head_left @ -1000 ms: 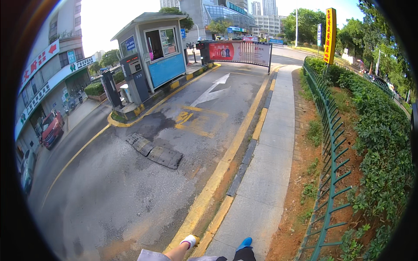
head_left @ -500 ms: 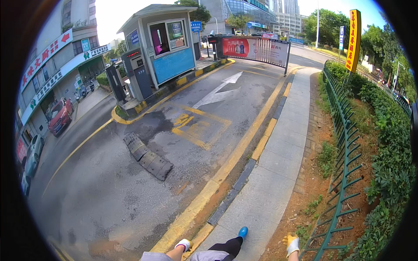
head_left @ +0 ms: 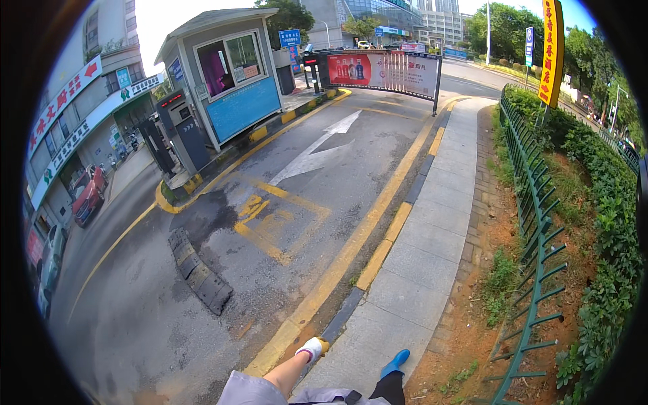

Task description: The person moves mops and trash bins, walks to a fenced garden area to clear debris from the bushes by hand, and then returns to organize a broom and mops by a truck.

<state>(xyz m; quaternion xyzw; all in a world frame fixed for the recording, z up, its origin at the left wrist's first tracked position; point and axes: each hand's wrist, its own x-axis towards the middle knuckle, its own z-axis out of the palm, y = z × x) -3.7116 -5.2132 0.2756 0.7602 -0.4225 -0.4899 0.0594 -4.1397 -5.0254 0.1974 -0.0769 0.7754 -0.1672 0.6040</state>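
Note:
My left hand [head_left: 314, 347] wears a white glove with yellow fingers and hangs over the kerb at the bottom of the view. Its fingers look curled in, and nothing shows in them. The bare forearm leads back to a light grey sleeve. To its right, a blue boot [head_left: 395, 363] on my foot is over the grey paved walkway [head_left: 398, 290]. My right hand is out of view.
A green metal fence [head_left: 536, 270] and shrubs [head_left: 607, 290] line the right side. Beyond the black-and-yellow kerb [head_left: 385, 250], a rubber speed bump [head_left: 202, 277] lies on the road. A booth [head_left: 243, 104] stands ahead left; a barrier gate [head_left: 385, 71] crosses the lane.
My left hand has swung forward and up in the view. The gloved right hand has dropped out of sight. The booth and speed bump sit farther left as I move along the walkway.

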